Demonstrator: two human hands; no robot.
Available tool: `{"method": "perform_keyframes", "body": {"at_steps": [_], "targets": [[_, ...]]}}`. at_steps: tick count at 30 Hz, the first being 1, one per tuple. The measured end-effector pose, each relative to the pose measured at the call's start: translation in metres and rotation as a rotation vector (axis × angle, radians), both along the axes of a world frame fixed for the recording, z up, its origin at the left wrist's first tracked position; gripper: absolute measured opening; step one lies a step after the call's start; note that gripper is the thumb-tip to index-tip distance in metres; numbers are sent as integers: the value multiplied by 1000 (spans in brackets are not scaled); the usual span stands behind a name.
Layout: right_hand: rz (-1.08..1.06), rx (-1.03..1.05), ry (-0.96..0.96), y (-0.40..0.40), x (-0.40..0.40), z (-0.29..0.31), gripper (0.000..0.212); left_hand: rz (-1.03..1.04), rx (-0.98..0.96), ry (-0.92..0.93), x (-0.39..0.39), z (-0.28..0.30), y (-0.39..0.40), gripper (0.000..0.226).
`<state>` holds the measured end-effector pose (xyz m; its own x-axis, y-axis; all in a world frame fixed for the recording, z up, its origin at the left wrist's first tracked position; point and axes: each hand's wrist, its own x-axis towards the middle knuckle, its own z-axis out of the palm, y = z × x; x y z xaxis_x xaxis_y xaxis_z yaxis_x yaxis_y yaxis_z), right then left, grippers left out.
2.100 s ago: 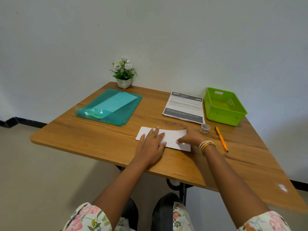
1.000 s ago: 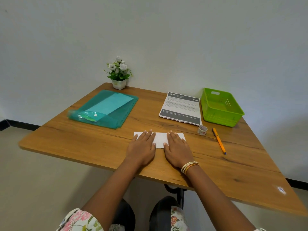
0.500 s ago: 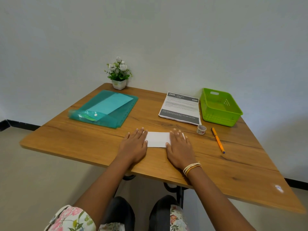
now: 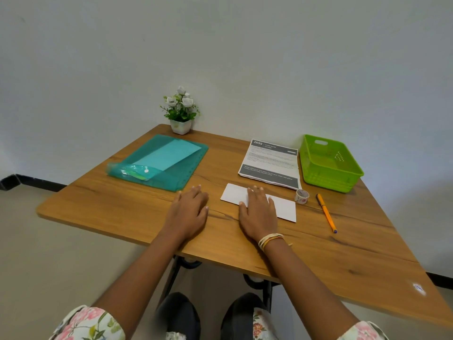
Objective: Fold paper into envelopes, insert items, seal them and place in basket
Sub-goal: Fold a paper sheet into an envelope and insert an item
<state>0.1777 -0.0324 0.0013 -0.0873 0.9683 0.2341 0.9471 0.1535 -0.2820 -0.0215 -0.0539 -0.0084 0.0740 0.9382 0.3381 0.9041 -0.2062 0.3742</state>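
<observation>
Potted flowers [image 4: 181, 111] at table [image 4: 122, 209] back edge; orange pen [image 4: 326, 213] right.

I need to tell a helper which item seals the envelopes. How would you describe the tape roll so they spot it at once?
On the wooden table, look just in front of the green basket. The tape roll stands between the folded white paper and the orange pen: the only small round ring there.

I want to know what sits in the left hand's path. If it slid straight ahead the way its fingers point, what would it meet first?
Probably the green plastic folder: the left hand lies flat on the table, fingertips just short of the folder's near edge. The exact gap is hard to judge.
</observation>
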Motion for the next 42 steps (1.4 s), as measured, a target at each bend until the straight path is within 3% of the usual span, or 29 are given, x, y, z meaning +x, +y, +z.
{"method": "perform_keyframes", "body": {"at_steps": [2,7,9,12,18,26,32,36,42], "targets": [[105,21,112,3,-27,6,50,66,18,-15,-17,3,0,34],[259,-222,495,31,-101,38,43,45,-43,-120,-55,3,-1,34],[311,-260,556,48,-132,50,43,20,-31,-118,-57,1,0,36],[356,-349,476,71,-169,57,46,16,-30,-83,-57,-4,4,34],[359,-427,282,99,-189,43,45,105,39,-390,-66,-4,5,25],[317,-385,238,103,-118,58,32,194,238,-354,-61,-1,1,20],[338,-190,-16,90,-53,57,36,275,439,-310,-58,5,-6,31],[370,-100,-178,62,-33,44,38,245,349,-321,-58,3,-5,32],[561,-115,-108,23,-45,35,42,186,147,-251,-58,-2,0,31]]}}
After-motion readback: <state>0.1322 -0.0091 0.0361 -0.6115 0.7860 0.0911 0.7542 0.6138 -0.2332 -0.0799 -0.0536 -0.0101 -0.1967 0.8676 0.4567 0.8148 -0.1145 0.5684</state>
